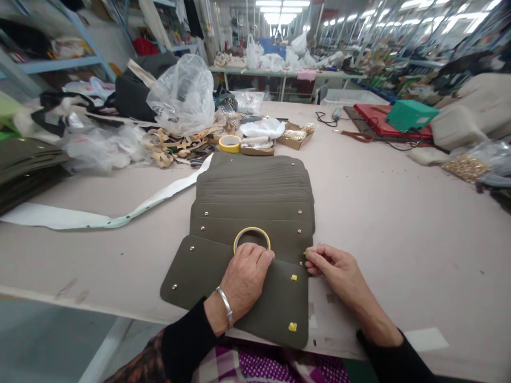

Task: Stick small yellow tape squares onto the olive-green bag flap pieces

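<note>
My left hand [244,274] is closed on the near edge of a roll of yellow tape [252,230], over an olive-green panel [271,311] with rounded corners. Two small pieces of yellow tape [294,277] are stuck along that panel's right side. At the right edge of the panels, beside a metal snap [301,264], my right hand [335,271] pinches a small bit of yellow tape [305,253] between thumb and fingertips. Beyond both hands lies a fanned stack of similar panels [253,181] with metal snaps near their ends.
The panels lie on a pale worktable [379,213]. A white strip [147,205] runs to the left. Farther back are another yellow tape roll [230,143], a small box of metal parts [295,135], a plastic bag [186,93] and a green device [411,116].
</note>
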`<state>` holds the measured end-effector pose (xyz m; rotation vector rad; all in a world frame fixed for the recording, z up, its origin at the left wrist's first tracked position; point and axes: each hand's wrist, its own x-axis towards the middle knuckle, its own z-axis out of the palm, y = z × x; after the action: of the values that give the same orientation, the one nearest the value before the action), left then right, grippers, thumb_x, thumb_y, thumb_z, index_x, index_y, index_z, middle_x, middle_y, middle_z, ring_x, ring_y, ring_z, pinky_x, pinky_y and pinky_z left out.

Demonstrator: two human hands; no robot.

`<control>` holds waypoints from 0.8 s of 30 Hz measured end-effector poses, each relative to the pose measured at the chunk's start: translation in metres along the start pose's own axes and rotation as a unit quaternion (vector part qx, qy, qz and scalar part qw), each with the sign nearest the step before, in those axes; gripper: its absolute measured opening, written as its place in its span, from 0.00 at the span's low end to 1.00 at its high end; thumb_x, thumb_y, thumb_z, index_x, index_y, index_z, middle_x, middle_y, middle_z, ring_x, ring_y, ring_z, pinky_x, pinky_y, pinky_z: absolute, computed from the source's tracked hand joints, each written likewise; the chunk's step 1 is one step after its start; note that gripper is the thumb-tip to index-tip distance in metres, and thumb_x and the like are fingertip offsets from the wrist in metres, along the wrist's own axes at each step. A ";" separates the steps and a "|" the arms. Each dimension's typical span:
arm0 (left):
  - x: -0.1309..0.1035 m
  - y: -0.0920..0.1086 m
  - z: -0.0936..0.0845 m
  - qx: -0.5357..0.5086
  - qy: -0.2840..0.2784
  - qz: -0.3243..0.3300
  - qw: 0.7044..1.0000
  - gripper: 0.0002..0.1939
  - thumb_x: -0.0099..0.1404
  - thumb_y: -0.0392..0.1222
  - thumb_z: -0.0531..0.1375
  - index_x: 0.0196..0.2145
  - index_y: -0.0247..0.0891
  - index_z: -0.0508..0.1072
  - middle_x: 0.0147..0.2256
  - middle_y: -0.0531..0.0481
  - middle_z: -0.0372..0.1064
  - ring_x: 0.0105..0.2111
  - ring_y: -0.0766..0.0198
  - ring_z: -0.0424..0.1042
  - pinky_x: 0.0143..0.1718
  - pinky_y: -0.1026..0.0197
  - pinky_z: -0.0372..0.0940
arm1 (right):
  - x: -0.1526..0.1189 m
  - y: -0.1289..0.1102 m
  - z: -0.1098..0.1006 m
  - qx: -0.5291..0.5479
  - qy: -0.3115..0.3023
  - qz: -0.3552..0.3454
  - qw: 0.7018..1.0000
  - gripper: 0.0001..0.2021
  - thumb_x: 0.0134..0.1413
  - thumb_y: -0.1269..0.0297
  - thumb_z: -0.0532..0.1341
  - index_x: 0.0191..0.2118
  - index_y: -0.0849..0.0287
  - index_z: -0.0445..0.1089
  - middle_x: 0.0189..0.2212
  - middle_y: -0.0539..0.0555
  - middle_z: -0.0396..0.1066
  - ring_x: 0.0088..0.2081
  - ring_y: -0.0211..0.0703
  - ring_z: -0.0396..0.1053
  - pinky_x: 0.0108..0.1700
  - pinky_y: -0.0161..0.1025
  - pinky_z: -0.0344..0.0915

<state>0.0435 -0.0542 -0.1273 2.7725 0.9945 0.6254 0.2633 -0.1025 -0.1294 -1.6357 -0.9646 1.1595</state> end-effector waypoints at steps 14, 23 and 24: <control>-0.004 -0.001 -0.002 -0.063 -0.005 0.020 0.998 0.11 0.70 0.33 0.46 0.39 0.36 0.68 0.34 0.48 0.64 0.38 0.59 0.61 0.51 0.49 0.60 | -0.016 -0.025 0.001 -0.344 -0.047 -0.088 0.934 0.13 0.56 0.59 0.56 0.30 0.59 0.74 0.23 0.51 0.74 0.24 0.38 0.69 0.26 0.33 0.63; -0.006 -0.002 -0.001 -0.083 -0.041 0.007 0.996 0.10 0.69 0.33 0.47 0.42 0.36 0.67 0.36 0.48 0.64 0.41 0.58 0.60 0.55 0.47 0.57 | -0.008 -0.025 0.009 -0.445 -0.047 -0.139 0.884 0.08 0.55 0.65 0.55 0.31 0.57 0.71 0.26 0.51 0.75 0.27 0.40 0.72 0.31 0.35 0.64; -0.006 -0.002 -0.001 -0.085 -0.043 0.006 0.995 0.10 0.69 0.33 0.47 0.42 0.36 0.67 0.36 0.48 0.64 0.41 0.58 0.60 0.55 0.47 0.56 | -0.006 -0.025 0.009 -0.455 -0.044 -0.137 0.879 0.07 0.54 0.65 0.55 0.34 0.58 0.70 0.24 0.50 0.74 0.26 0.40 0.72 0.30 0.35 0.64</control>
<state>0.0380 -0.0565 -0.1287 2.6354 0.8653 0.5593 0.2508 -0.0988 -0.1050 -2.0482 -1.9216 0.5858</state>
